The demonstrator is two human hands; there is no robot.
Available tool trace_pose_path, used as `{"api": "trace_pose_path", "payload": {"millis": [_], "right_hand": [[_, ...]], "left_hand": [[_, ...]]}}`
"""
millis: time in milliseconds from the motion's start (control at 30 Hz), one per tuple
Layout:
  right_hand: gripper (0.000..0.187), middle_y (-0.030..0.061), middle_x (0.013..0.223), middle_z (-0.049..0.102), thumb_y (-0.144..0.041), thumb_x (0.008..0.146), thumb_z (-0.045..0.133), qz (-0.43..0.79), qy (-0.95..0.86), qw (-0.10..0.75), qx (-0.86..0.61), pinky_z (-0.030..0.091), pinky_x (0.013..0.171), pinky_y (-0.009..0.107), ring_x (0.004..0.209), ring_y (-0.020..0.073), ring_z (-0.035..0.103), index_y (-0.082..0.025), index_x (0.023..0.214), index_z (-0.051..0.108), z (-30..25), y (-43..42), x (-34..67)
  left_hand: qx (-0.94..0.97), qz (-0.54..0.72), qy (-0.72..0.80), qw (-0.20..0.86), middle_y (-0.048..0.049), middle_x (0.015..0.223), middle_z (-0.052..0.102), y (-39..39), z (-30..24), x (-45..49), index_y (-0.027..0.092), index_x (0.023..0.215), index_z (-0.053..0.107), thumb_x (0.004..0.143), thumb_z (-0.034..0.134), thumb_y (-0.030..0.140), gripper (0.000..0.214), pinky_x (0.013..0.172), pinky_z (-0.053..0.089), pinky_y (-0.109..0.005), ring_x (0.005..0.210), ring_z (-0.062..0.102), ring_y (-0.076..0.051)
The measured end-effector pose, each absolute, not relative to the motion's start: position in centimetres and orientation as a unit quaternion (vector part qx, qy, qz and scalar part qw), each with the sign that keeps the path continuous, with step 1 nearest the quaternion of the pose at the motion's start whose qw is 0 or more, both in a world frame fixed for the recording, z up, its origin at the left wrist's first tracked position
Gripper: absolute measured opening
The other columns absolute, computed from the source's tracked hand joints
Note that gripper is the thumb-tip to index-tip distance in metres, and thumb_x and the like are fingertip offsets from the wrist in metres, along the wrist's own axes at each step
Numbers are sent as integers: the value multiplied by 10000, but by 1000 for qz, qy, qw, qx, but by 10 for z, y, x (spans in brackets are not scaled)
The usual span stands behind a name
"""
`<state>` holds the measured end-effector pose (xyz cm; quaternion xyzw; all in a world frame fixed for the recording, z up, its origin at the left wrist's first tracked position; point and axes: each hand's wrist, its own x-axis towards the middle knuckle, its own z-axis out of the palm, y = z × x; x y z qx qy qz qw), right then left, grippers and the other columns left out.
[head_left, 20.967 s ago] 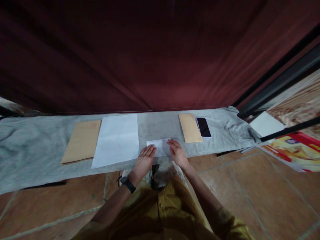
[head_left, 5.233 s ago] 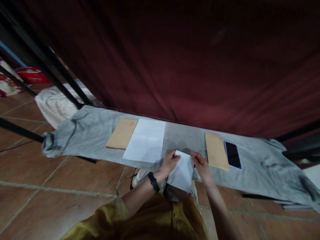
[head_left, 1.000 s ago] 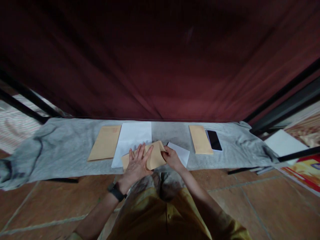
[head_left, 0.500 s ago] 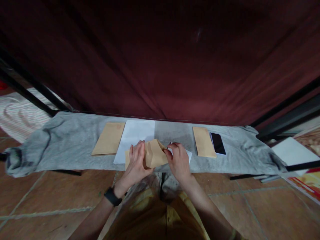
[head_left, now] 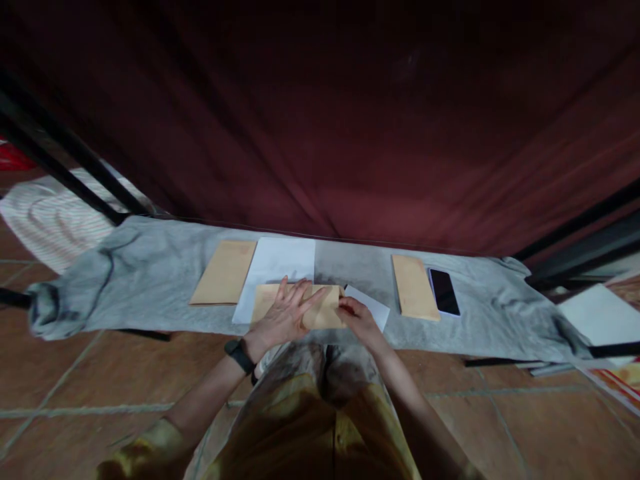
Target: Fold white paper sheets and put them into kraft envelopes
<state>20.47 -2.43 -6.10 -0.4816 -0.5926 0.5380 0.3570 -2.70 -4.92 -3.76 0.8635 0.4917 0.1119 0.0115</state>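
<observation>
A small brown envelope lies flat on the grey cloth in front of me. My left hand rests open on it, fingers stretched flat and pressing it down. My right hand is at the envelope's right end, fingers curled against its edge. A folded white sheet lies just right of that hand, partly under it. Behind the envelope lies a larger white sheet, with a brown envelope to its left.
Another brown envelope and a black phone lie on the cloth to the right. A dark red curtain hangs close behind. Black metal bars cross at left and right. Brown tiled floor lies in front of the cloth.
The small brown envelope, lifted and bent between both hands half a second ago, now lies flat on the cloth. My left hand has spread flat on top of it.
</observation>
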Motion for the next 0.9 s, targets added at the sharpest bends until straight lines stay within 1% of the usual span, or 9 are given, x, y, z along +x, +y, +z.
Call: {"api": "trace_pose_path", "payload": {"millis": [100,167,233,400,467,567,733,800,900], "right_hand": [[352,18,901,744,-470,733,744,647,-492,367,-453,504,759,310,845,211,671,-218,978,719,-63,-19,202],[448,36,942,758,-508,691,784,675,-436,377,-460,513,795,330,905,235,683,-213,1021,719,-64,-17,194],[479,47,943,765,-524,663,799,684,-400,388,-470,522,807,344,936,254,691,-206,1010,712,-67,-16,182],[421,51,962,776,-501,701,745,721,-374,397,-427,551,747,338,932,264,717,-220,1006,673,-69,-13,165],[390,46,937,777,-453,690,761,746,-346,395,-410,562,716,322,907,254,730,-224,990,661,-68,-14,170],[336,31,852,774,-394,675,793,780,-306,368,-403,578,679,312,844,243,745,-236,938,656,-70,-18,182],[279,21,790,764,-351,697,802,795,-297,349,-397,596,686,339,816,246,748,-242,913,663,-72,-28,193],[264,22,790,763,-328,704,796,794,-292,350,-402,598,690,336,808,240,748,-238,911,660,-72,-27,198],[237,12,771,756,-258,690,765,810,-267,340,-395,590,676,298,760,205,742,-234,896,651,-73,-25,209]], "left_hand": [[865,113,488,28,-147,1578,386,-47,-38,-24,321,1582,283,754,749,275,951,1229,24,-628,1497,295,-349],[863,116,491,37,-134,1603,358,-45,-42,-23,337,1578,285,749,760,267,958,1230,9,-626,1510,270,-344],[855,120,502,45,-137,1622,332,-43,-49,-26,331,1577,291,741,778,290,969,1228,-1,-627,1524,239,-345],[841,123,525,51,-179,1678,189,-41,-59,-51,270,1586,278,663,846,460,1100,1206,-33,-658,1548,128,-401],[836,103,537,51,-179,1677,198,-44,-59,-64,264,1596,245,646,841,528,1152,1198,-52,-668,1549,110,-408],[828,59,554,70,-182,1652,269,-49,-58,-77,252,1607,202,623,827,596,1215,1190,-65,-678,1548,102,-411],[843,19,530,95,-184,1677,184,-48,-54,-72,287,1608,179,593,838,599,1250,1181,-52,-689,1546,104,-415],[850,22,517,94,-186,1659,233,-45,-52,-66,288,1608,178,595,835,589,1245,1177,-52,-696,1541,122,-415],[856,37,507,90,-193,1609,323,-42,-52,-61,270,1609,185,619,819,561,1211,1177,-37,-704,1529,160,-414]]}}
